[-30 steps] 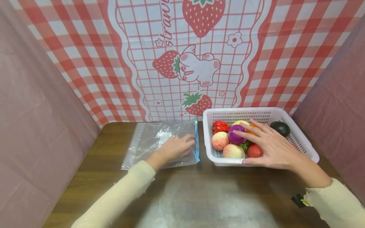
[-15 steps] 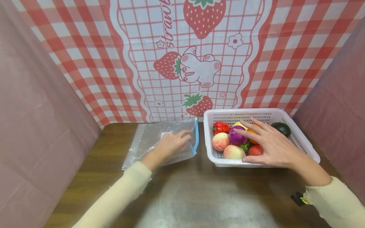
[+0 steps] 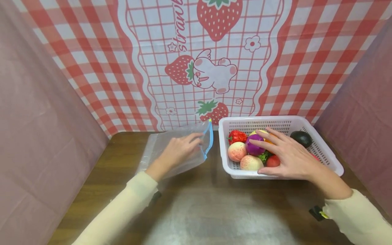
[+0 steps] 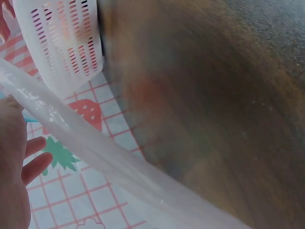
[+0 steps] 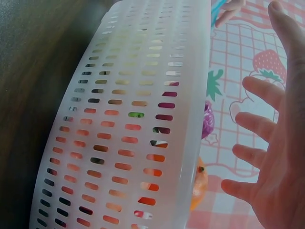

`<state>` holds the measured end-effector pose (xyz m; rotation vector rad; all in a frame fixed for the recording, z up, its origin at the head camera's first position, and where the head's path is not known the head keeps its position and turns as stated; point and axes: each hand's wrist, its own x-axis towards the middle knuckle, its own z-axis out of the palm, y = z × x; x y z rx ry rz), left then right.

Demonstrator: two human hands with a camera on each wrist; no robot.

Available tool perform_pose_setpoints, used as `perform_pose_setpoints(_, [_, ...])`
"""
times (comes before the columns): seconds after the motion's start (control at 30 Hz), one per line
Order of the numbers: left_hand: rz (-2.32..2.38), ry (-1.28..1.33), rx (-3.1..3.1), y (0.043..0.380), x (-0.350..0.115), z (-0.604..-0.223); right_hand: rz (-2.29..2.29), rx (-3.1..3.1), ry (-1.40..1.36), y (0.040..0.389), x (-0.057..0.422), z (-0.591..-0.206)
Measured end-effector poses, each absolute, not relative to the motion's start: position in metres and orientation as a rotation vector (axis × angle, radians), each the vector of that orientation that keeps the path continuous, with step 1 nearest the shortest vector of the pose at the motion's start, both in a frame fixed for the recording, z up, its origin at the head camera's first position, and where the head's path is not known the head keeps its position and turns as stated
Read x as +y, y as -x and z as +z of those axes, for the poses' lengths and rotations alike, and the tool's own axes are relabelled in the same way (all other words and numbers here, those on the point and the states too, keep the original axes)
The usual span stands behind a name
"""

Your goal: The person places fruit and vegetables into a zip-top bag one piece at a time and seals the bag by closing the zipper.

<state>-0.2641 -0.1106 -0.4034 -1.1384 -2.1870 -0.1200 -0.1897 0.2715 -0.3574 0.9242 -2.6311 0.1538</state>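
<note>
A clear plastic zip bag (image 3: 153, 146) with a blue strip along its mouth lies at the left of the table, its right end lifted. My left hand (image 3: 180, 149) pinches it near the blue edge; in the left wrist view the bag (image 4: 100, 140) crosses in front of the hand, and the exact grip is partly hidden. My right hand (image 3: 291, 158) hovers with spread fingers over a white basket (image 3: 225, 166) of fruit and vegetables. Beneath its fingertips is a purple onion-like ball (image 3: 255, 145). In the right wrist view the fingers (image 5: 262, 126) hold nothing.
Two peaches (image 3: 237, 151), a red pepper (image 3: 237, 136), a tomato (image 3: 273, 161) and a dark avocado-like item (image 3: 301, 139) are also in the basket. Behind the wooden table (image 3: 196, 190) hangs a strawberry-print cloth (image 3: 232, 105). Pink cloth walls (image 3: 39, 136) flank both sides.
My left hand has drawn back left and up, raising the bag's blue-edged mouth off the table so it gapes. The right hand has stayed nearly still over the basket.
</note>
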Motion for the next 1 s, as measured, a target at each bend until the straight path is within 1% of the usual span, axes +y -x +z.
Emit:
perform_pose_setpoints(0.4, [-0.133,1.182,-2.166,0.261,-0.110,-0.392,0.200,-2.663,-0.928,0.191,0.266,-0.358])
perform_pose_setpoints(0.67, [-0.160,1.219,-2.153,0.259,-0.111,-0.378,0.522,-2.793,-0.865,0.191,0.261,-0.355])
perform_pose_setpoints(1.0, [-0.126,1.274,-2.139,0.258,-0.109,-0.371,0.606,-2.804,-0.913,0.193,0.254,-0.357])
